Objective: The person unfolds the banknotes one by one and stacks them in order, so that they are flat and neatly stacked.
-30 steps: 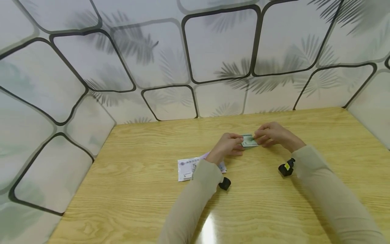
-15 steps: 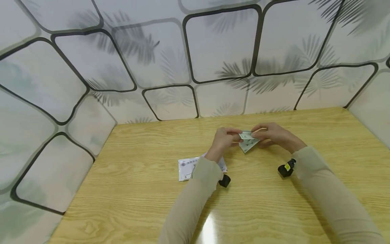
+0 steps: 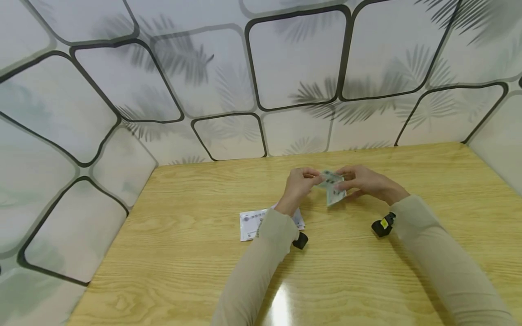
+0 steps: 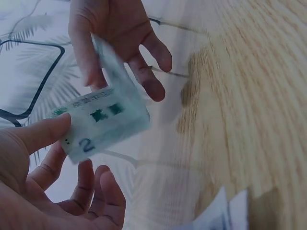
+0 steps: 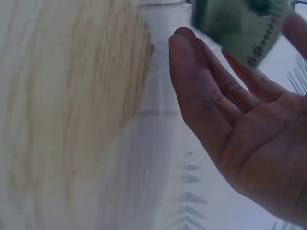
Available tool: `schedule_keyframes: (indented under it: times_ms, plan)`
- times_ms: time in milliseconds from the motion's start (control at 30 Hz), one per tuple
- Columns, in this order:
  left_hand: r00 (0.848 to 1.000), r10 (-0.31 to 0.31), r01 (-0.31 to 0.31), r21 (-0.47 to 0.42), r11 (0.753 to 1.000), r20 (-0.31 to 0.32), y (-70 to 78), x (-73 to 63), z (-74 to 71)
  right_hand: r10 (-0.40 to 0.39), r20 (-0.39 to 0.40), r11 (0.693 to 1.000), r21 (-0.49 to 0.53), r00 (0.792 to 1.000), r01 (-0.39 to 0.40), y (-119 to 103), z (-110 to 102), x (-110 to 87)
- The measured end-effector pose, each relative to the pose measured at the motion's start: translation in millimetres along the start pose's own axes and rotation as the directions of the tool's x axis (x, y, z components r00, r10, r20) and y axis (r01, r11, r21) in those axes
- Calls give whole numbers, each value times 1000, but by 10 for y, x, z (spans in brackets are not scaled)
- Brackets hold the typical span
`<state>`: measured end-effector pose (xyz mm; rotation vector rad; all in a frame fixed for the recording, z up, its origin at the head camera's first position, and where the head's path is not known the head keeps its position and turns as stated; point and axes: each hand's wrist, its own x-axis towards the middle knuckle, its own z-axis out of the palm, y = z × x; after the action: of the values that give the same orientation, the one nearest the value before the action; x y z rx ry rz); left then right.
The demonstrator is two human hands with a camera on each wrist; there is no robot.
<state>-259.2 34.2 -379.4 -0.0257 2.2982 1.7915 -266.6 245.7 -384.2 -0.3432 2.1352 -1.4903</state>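
A green banknote (image 3: pixel 335 194) with a bend across it is held between both hands over the back of the table. My left hand (image 3: pixel 297 188) pinches one end; in the left wrist view its thumb lies on the banknote (image 4: pixel 106 122) near a printed 2, the other fingers loosely curled below. From the other side, my right hand (image 3: pixel 367 183) pinches the part that folds away. In the right wrist view, the banknote (image 5: pixel 240 31) shows beyond the fingers of the right hand (image 5: pixel 259 129). Pale purple banknotes (image 3: pixel 249 223) marked 5 lie on the table, partly hidden by the left forearm.
The wooden table (image 3: pixel 183 262) meets a patterned wall (image 3: pixel 297 68) at the back, and another wall stands at the left. Small black cameras hang at the left wrist (image 3: pixel 300 241) and the right wrist (image 3: pixel 382 226).
The green banknote has gone from lying nearly flat and folded to opening out, with one part hanging down. The left hand has shifted slightly left and back; the purple banknotes stay put.
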Motion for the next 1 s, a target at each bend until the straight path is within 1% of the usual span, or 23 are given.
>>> schedule_keyframes:
  times_ms: [133, 233, 367, 433, 633, 833, 1000]
  plan:
    - [1000, 2, -2, -4, 1000, -4, 1, -1, -33, 6, -13, 1000, -27, 1000, -6, -5, 4, 8]
    - [1000, 11, -11, -42, 999, -1, 11, -4, -91, 11, -34, 998, -54, 999, -13, -7, 4, 12]
    - [999, 21, -18, -91, 996, 30, 40, -14, -188, 16, -59, 997, -79, 998, -21, -4, 7, 12]
    - [999, 19, -14, -110, 994, 44, 52, -22, -235, 21, -68, 997, -66, 997, -26, 2, 6, 13]
    - [999, 20, -13, -153, 988, 50, 53, -27, -348, 16, -79, 1000, -13, 997, -17, 28, -23, 6]
    - [998, -17, 28, -190, 981, 57, 23, -40, -414, 19, -83, 999, 34, 996, -17, 45, -38, -10]
    - [998, -37, 47, -231, 972, 49, -5, -39, -447, 14, -98, 997, 72, 995, -7, 62, -30, -18]
